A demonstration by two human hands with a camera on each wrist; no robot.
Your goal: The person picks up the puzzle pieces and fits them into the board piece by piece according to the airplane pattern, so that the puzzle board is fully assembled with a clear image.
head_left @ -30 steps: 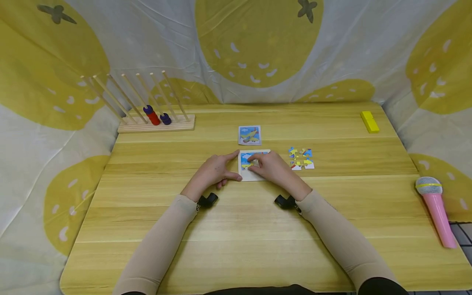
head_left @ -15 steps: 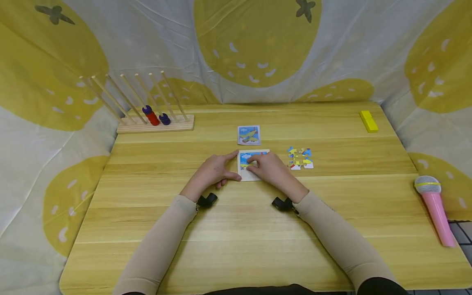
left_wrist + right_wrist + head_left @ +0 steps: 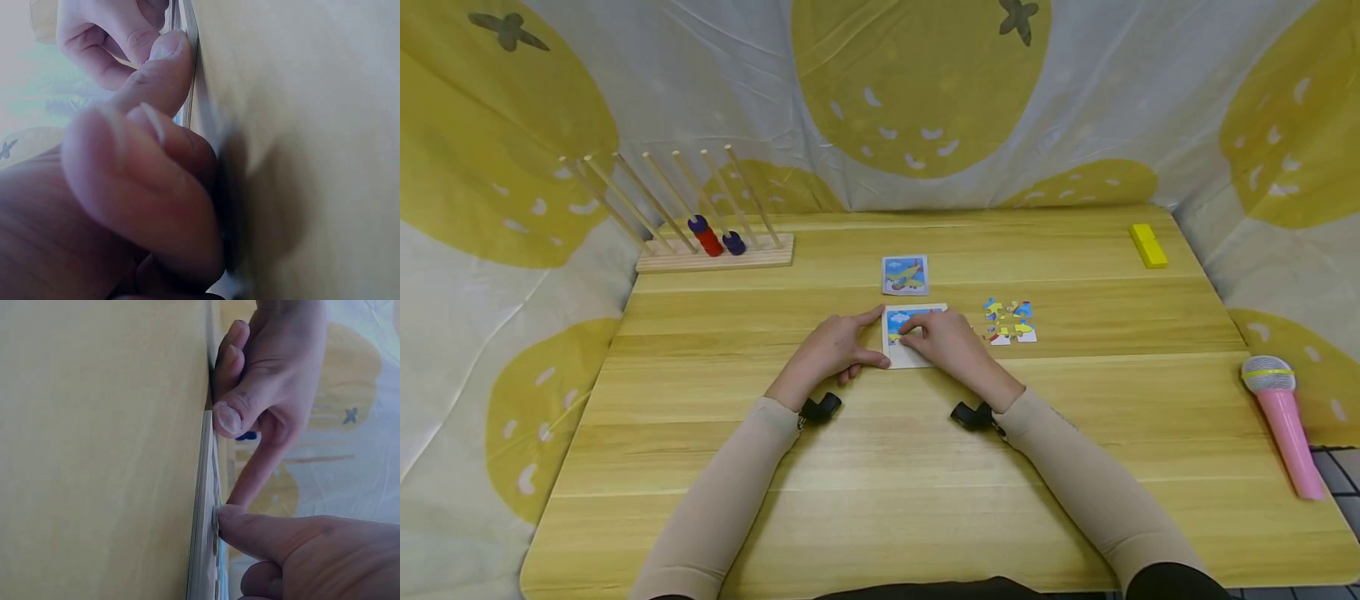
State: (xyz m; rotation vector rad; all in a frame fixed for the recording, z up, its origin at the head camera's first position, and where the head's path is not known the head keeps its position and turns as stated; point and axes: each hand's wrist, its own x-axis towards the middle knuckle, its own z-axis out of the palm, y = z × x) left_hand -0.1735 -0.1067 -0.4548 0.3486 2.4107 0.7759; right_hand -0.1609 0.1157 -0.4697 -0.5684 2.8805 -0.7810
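Wood-grain tabletop [image 3: 880, 492] bears a partly filled puzzle board [image 3: 913, 358] near its middle. Left hand [image 3: 835, 346] spreads thumb and forefinger straight at its left corners; right hand [image 3: 958, 346] bends over it (I cannot tell whether it pinches a piece). Loose pieces [image 3: 1026, 334] lie rightward, a picture card [image 3: 905, 275] just beyond, and a 7-peg rack [image 3: 715, 262] farther left.

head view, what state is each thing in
puzzle board: partly filled
puzzle pieces: loose, beside board
left hand: spread at board's edge
right hand: over board, grip unclear
picture card: flat, face up
peg rack: standing, some rings on
microphone: lying down
yellow block: lying flat
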